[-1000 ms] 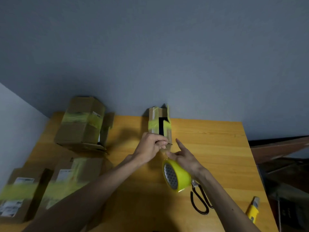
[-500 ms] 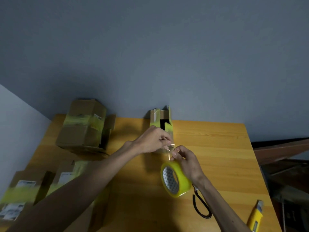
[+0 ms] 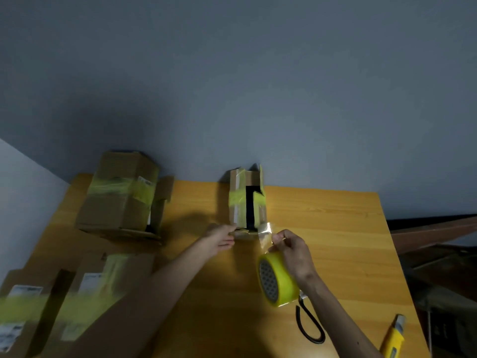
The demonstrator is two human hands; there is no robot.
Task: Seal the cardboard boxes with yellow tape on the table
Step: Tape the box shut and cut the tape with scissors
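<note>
The small cardboard box (image 3: 246,202) stands upright at the far edge of the bench (image 3: 335,228), close against the grey-blue wall. A band of yellow tape crosses its front, and a dark gap runs down between its flaps. A clear-looking strip of tape (image 3: 265,232) stretches from the box's lower right corner down to the roll of yellow tape (image 3: 277,280), which hangs just in front of the box, its open core turned to the left.

The right hand (image 3: 294,251) grips the roll from the right, fingers curled, with thumb and fingertips nipping the strip where it leaves the roll. The left hand (image 3: 220,237) reaches to the box's lower left corner, fingers pointing at it and the tips against the cardboard. From here I cannot tell whether they pinch the edge or only press it.

Black-handled scissors (image 3: 309,324) lie on the bench under the right forearm, partly hidden by the roll. A yellow utility knife (image 3: 393,339) lies near the right front edge. A larger taped box (image 3: 121,197) sits at the far left, and two more taped boxes (image 3: 25,306) (image 3: 103,293), blurred, lie side by side at the near left.
</note>
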